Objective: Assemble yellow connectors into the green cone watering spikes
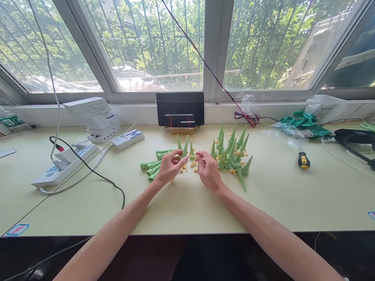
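Observation:
My left hand (169,167) pinches a green cone spike (185,147) near its base, holding it point up over the pale green table (187,207). My right hand (208,168) is curled close beside it, fingertips pinched on a small yellow plastic piece (193,164) I can barely make out. More small yellow pieces lie between the hands. Several green cones lie flat in a pile (151,168) left of my left hand. A cluster of upright green cones (233,150) with yellow fittings stands right of my right hand.
A dark tablet (179,108) leans on a stand at the window sill. A power strip (66,164) with cables and stacked white boxes (95,117) lie left. A yellow-black screwdriver (303,160), plastic bags (288,130) and headphones (356,140) lie right.

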`<state>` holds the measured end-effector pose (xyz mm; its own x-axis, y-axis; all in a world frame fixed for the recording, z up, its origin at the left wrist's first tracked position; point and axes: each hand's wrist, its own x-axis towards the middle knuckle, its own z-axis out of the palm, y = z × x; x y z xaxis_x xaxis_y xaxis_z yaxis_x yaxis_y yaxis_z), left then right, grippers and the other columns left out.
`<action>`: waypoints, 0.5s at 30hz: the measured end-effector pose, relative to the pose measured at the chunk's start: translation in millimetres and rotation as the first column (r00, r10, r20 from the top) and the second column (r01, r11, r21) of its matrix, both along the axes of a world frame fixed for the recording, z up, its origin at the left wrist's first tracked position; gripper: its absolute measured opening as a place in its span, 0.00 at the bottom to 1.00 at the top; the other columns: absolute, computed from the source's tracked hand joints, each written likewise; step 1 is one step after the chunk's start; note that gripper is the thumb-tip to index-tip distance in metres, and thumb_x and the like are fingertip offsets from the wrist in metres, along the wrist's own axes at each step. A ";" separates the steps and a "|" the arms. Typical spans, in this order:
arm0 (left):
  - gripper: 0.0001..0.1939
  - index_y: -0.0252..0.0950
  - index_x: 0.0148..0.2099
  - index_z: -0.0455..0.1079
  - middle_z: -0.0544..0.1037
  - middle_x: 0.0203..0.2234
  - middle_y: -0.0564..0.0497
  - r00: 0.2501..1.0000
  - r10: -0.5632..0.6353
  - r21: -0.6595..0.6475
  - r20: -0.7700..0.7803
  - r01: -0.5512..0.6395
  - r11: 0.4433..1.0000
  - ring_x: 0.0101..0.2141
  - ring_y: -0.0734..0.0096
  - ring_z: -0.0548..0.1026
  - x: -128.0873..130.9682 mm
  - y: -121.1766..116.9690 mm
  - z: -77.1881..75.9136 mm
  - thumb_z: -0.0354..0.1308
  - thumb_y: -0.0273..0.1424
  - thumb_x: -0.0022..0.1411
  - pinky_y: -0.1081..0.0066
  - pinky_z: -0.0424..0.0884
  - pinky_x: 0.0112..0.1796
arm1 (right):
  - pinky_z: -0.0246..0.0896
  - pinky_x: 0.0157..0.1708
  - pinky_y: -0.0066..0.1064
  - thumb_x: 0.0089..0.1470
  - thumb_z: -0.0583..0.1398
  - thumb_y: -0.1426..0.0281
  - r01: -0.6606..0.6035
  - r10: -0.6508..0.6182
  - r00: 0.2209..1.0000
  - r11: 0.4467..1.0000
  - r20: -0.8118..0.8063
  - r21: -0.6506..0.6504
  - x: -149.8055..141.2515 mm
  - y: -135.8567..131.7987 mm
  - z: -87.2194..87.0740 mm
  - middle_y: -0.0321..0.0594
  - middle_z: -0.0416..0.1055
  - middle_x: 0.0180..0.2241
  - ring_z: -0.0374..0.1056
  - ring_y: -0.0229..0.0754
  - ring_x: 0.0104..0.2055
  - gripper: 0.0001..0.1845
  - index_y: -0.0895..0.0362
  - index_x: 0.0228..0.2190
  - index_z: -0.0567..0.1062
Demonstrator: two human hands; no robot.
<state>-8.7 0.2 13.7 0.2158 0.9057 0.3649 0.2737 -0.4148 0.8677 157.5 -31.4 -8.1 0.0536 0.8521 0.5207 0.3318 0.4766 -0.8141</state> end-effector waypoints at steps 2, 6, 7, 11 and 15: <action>0.16 0.35 0.40 0.73 0.76 0.33 0.48 1.000 -0.009 0.004 0.001 0.009 1.000 0.26 0.71 0.73 0.0 -0.2 0.0 0.63 0.43 0.57 0.75 0.68 0.22 | 0.65 0.26 0.30 0.66 0.49 0.62 -0.006 0.006 1.000 1.000 -0.009 -0.006 -0.1 -0.1 0.1 0.43 0.72 0.36 0.69 0.41 0.33 0.14 0.56 0.41 0.70; 0.16 0.35 0.41 0.73 0.77 0.35 0.48 1.000 -0.011 0.011 -0.001 0.011 1.000 0.28 0.70 0.74 0.3 -0.9 0.2 0.63 0.42 0.57 0.75 0.70 0.23 | 0.66 0.25 0.30 0.66 0.50 0.61 -0.021 0.020 0.999 1.000 -0.041 -0.019 0.0 -0.2 0.6 0.42 0.72 0.36 0.69 0.39 0.30 0.14 0.56 0.41 0.70; 0.16 0.36 0.41 0.74 0.77 0.35 0.48 1.000 -0.010 0.012 0.000 0.010 1.000 0.28 0.69 0.74 0.4 -1.1 0.2 0.64 0.43 0.57 0.75 0.70 0.22 | 0.66 0.24 0.30 0.66 0.50 0.60 -0.025 0.024 0.998 0.999 -0.050 -0.022 0.1 -0.2 0.7 0.42 0.72 0.36 0.69 0.39 0.29 0.14 0.56 0.41 0.70; 0.17 0.36 0.42 0.74 0.77 0.35 0.47 1.000 -0.013 0.022 0.000 0.013 1.000 0.29 0.68 0.75 0.2 -1.8 0.2 0.63 0.43 0.57 0.74 0.70 0.22 | 0.66 0.23 0.29 0.65 0.52 0.58 -0.046 0.043 0.996 0.999 -0.081 -0.028 0.2 -0.6 1.6 0.42 0.72 0.37 0.68 0.37 0.28 0.14 0.55 0.40 0.70; 0.17 0.36 0.43 0.74 0.78 0.35 0.47 1.000 -0.019 0.020 0.002 0.019 1.000 0.29 0.68 0.76 -0.3 -2.4 0.8 0.63 0.43 0.58 0.74 0.72 0.24 | 0.66 0.22 0.28 0.64 0.53 0.58 -0.054 0.049 0.994 0.998 -0.100 -0.042 0.4 -1.3 3.4 0.41 0.71 0.38 0.66 0.34 0.24 0.15 0.56 0.39 0.70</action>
